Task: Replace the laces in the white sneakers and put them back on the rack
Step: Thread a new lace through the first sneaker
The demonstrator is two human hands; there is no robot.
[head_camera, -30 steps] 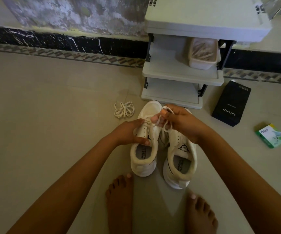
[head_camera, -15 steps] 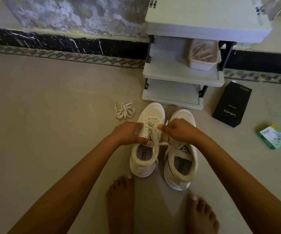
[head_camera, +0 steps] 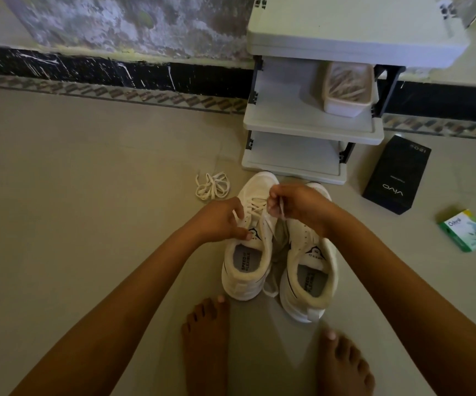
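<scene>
Left sneaker (head_camera: 245, 270) and right sneaker (head_camera: 311, 278) stand on the floor (head_camera: 88, 224), just before the rack (head_camera: 311, 130). Our right hand (head_camera: 296, 207) has risen from the eyelets, pinching the lace (head_camera: 255, 205) and drawing it through. Our left hand (head_camera: 219, 221) grips the left sneaker. We judge lacing unfinished.

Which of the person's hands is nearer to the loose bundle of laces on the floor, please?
Left. The left hand, pinching the threaded lace on the left sneaker, is close beside the lace bundle; the right hand, pinching the same lace, is farther off across the sneaker.
</scene>
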